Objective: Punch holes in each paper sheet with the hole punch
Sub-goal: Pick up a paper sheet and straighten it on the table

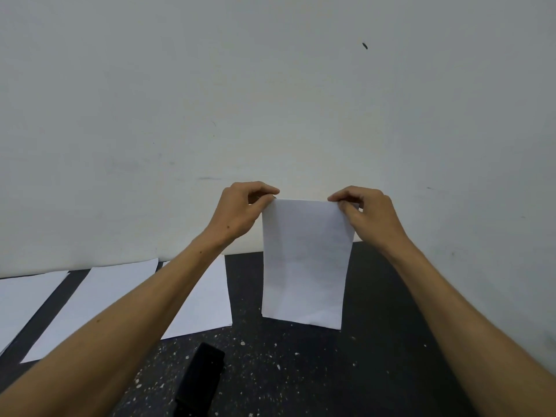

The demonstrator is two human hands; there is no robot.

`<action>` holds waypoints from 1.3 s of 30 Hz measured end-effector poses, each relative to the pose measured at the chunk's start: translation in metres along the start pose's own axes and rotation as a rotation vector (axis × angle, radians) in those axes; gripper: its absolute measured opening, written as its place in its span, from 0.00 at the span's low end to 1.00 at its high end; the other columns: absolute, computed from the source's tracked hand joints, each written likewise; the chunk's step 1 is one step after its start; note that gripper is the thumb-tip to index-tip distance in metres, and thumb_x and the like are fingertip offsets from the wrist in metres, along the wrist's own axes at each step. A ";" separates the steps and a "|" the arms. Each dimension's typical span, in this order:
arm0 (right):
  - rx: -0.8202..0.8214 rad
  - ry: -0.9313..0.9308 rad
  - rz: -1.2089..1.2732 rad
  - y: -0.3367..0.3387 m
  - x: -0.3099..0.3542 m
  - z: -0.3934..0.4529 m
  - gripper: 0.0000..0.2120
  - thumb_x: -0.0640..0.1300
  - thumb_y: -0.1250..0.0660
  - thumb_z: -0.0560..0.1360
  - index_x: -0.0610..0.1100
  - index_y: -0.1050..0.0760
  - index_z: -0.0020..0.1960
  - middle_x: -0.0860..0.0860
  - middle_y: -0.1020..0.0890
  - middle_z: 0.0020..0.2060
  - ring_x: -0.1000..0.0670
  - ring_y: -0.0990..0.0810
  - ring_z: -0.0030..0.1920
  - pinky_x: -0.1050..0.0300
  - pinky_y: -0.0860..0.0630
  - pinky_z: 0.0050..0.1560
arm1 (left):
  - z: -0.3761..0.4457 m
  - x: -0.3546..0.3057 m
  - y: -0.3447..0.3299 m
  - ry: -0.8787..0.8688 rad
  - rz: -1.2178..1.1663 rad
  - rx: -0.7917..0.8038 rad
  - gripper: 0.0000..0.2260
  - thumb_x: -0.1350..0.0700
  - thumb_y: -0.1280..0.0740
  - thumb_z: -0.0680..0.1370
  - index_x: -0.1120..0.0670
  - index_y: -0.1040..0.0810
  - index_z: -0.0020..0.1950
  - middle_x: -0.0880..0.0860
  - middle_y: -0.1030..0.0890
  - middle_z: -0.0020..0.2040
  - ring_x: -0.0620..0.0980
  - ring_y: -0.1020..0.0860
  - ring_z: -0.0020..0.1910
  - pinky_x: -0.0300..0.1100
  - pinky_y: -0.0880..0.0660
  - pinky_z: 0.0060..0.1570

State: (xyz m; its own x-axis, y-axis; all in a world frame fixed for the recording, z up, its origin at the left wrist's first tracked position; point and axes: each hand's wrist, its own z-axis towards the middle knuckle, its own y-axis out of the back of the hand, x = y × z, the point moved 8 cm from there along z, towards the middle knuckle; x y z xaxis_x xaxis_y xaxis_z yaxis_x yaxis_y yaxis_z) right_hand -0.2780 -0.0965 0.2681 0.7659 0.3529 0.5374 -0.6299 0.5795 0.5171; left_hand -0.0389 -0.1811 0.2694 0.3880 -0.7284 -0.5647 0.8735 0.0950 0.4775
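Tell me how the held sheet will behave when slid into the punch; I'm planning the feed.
The sheet is probably light and floppy: the left hand and right hand pinch its top corners and it hangs by them. It shows faint creases, so it may buckle if pushed from one edge. The punch looks blocky and unlikely to roll.

Pale scuffed wall (270,100) behind; dark speckled tabletop (301,371) meets its base.

held sheet (305,263): white, upright | three sheets (99,299): flat, left | hole punch (200,379): black, near
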 end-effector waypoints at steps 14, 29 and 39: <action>0.010 -0.051 0.131 0.004 -0.019 -0.004 0.12 0.35 0.33 0.81 0.49 0.13 0.53 0.57 0.13 0.51 0.58 0.17 0.55 0.61 0.21 0.60 | -0.005 0.017 -0.002 0.286 -0.490 0.155 0.10 0.63 0.29 0.79 0.59 0.17 0.60 0.58 0.13 0.49 0.54 0.14 0.51 0.43 0.18 0.54; -0.175 -0.344 0.485 -0.029 -0.039 -0.047 0.29 0.59 0.40 0.85 0.33 0.39 0.42 0.46 0.36 0.37 0.50 0.38 0.37 0.57 0.38 0.38 | -0.026 0.020 -0.024 0.384 -0.661 -0.182 0.08 0.62 0.31 0.80 0.55 0.20 0.58 0.54 0.12 0.49 0.56 0.15 0.53 0.54 0.18 0.57; -0.272 -0.316 0.454 -0.034 -0.026 -0.049 0.24 0.55 0.40 0.86 0.37 0.37 0.41 0.48 0.35 0.35 0.54 0.38 0.34 0.57 0.38 0.35 | -0.047 0.011 -0.047 0.385 -0.361 -0.259 0.16 0.45 0.43 0.86 0.55 0.30 0.46 0.46 0.28 0.39 0.44 0.29 0.38 0.38 0.33 0.40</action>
State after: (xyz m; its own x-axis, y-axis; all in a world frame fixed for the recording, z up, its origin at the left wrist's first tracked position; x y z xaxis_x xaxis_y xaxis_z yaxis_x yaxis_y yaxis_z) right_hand -0.2700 -0.0886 0.2041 0.3272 0.3977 0.8572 -0.7967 0.6039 0.0240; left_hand -0.0622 -0.1617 0.2095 0.0896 -0.4509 -0.8881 0.9947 0.0854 0.0571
